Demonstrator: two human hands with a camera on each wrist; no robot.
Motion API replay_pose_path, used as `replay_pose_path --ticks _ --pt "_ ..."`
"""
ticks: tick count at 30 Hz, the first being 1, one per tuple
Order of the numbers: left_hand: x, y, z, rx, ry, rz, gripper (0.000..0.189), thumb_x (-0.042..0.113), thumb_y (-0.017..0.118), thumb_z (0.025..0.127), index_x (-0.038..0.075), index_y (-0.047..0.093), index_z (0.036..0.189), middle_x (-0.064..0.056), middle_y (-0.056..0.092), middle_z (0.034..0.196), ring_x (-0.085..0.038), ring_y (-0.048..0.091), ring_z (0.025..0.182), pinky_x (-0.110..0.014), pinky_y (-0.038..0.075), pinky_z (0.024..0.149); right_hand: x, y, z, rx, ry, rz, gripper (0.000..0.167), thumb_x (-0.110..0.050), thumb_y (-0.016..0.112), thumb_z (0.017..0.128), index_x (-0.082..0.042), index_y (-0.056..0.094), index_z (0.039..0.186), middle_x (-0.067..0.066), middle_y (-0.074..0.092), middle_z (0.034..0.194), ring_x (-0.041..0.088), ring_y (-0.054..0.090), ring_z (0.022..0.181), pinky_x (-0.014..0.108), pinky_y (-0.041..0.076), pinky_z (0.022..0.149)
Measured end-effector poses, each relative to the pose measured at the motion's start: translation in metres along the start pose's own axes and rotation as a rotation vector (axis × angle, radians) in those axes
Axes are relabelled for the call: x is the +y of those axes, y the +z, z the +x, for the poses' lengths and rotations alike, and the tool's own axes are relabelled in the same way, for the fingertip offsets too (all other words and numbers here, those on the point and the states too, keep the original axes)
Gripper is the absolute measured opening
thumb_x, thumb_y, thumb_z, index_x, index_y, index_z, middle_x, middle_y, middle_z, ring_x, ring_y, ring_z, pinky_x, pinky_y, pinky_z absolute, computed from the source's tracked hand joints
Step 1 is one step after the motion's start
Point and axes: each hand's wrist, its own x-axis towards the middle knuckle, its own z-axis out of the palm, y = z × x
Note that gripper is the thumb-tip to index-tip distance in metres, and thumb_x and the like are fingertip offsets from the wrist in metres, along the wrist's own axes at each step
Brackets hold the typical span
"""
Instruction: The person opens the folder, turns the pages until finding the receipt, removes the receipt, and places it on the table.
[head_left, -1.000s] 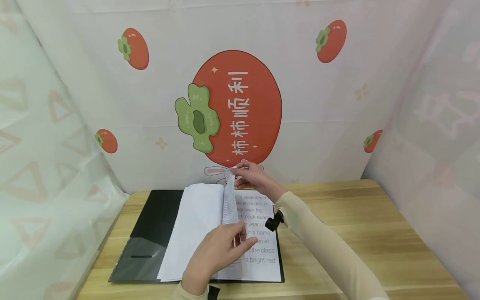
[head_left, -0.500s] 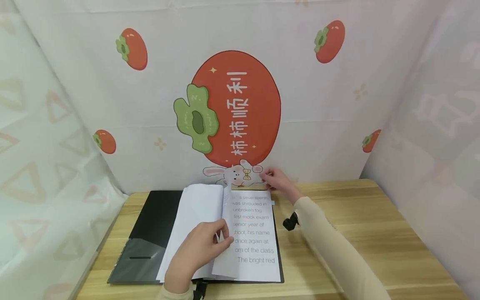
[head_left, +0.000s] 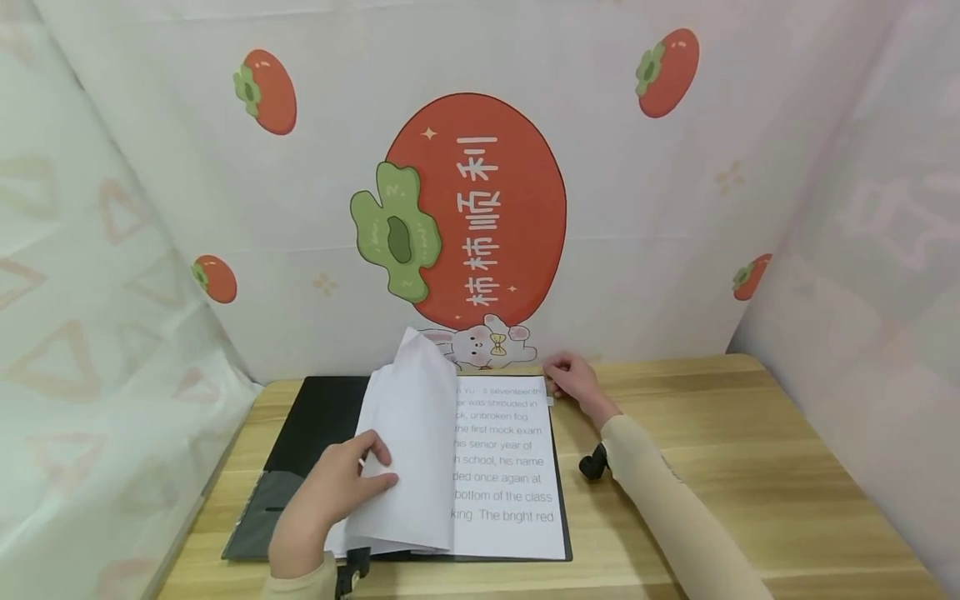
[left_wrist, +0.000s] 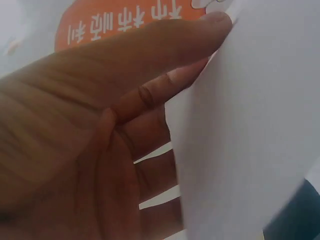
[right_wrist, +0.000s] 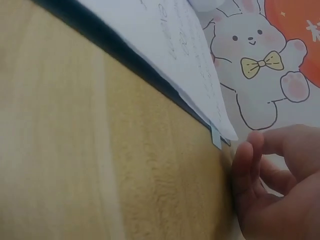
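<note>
In the head view a black folder (head_left: 326, 404) lies spread on the wooden table, holding white sheets of paper. My left hand (head_left: 330, 487) pinches the left edge of a sheet (head_left: 420, 450), which curls upward over the left half of the folder. Thumb and fingers meet at that sheet (left_wrist: 250, 110) in the left wrist view. The right half bears a page of large print (head_left: 502, 467). Beside the folder's far right corner is my right hand (head_left: 577, 383), its fingers loosely curled around nothing. A small pale tab (right_wrist: 215, 136) sticks out near it in the right wrist view.
Wooden tabletop (head_left: 712, 467) extends to the right of the folder. A white cloth backdrop (head_left: 637, 292) with printed persimmons and a rabbit rises behind the table's far edge. Patterned cloth (head_left: 97, 333) hangs at the left side.
My left hand has moved left, drawing the sheet over and uncovering more of the printed page. My right hand has let go of the sheet's top and moved right to the folder's corner.
</note>
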Motion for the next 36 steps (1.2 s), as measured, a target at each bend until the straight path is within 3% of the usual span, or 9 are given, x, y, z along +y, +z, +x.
replay_pose_path --ticks 3,9,15,20,27,36 --pt "-0.013 -0.005 0.002 -0.007 -0.063 0.026 0.029 0.014 0.089 0.083 0.013 0.063 0.096 -0.005 0.064 0.086 -0.022 0.055 0.077 -0.040 0.051 0.064 0.002 0.000 -0.001 0.011 -0.031 -0.024 0.023 -0.015 0.064 0.105 0.006 0.066 0.116 0.011 0.065 0.085 0.014 0.060 0.067 0.023 0.053 0.060" --pt "-0.036 -0.006 0.005 -0.067 -0.196 0.085 0.033 0.019 0.089 0.083 0.006 0.062 0.097 -0.021 0.069 0.106 -0.029 0.060 0.087 -0.048 0.053 0.076 0.000 0.005 -0.004 -0.026 -0.086 -0.179 0.021 -0.018 0.067 0.103 0.001 0.069 0.110 0.008 0.064 0.076 0.015 0.057 0.063 0.025 0.049 0.059" --pt "-0.047 0.000 0.011 -0.098 -0.237 0.084 0.036 0.022 0.089 0.084 0.001 0.064 0.100 -0.021 0.069 0.106 -0.030 0.061 0.089 -0.051 0.054 0.080 0.001 0.007 -0.004 -0.024 -0.107 -0.241 0.017 -0.017 0.071 0.100 -0.002 0.068 0.108 0.008 0.064 0.081 0.018 0.057 0.066 0.027 0.048 0.061" --pt "-0.053 0.005 0.015 -0.140 -0.279 0.079 0.039 0.024 0.089 0.084 0.000 0.064 0.101 -0.021 0.069 0.106 -0.031 0.061 0.089 -0.052 0.053 0.082 0.005 0.007 -0.003 -0.030 -0.112 -0.221 0.015 -0.015 0.073 0.099 -0.003 0.068 0.107 0.008 0.063 0.084 0.018 0.057 0.067 0.027 0.048 0.062" --pt "-0.049 0.015 0.016 -0.208 -0.302 0.104 0.045 0.030 0.090 0.083 -0.002 0.063 0.101 -0.017 0.066 0.098 -0.035 0.058 0.091 -0.054 0.052 0.084 0.006 0.005 -0.004 -0.025 -0.106 -0.204 0.014 -0.013 0.071 0.100 -0.002 0.065 0.107 0.009 0.063 0.088 0.018 0.057 0.070 0.026 0.048 0.062" --pt "-0.042 0.019 0.016 -0.193 -0.328 0.133 0.050 0.033 0.089 0.084 -0.005 0.062 0.102 -0.024 0.058 0.100 -0.044 0.050 0.099 -0.060 0.048 0.089 0.006 0.007 -0.008 -0.008 -0.095 -0.192 0.015 -0.015 0.072 0.100 -0.002 0.067 0.107 0.011 0.066 0.093 0.020 0.059 0.075 0.028 0.050 0.065"
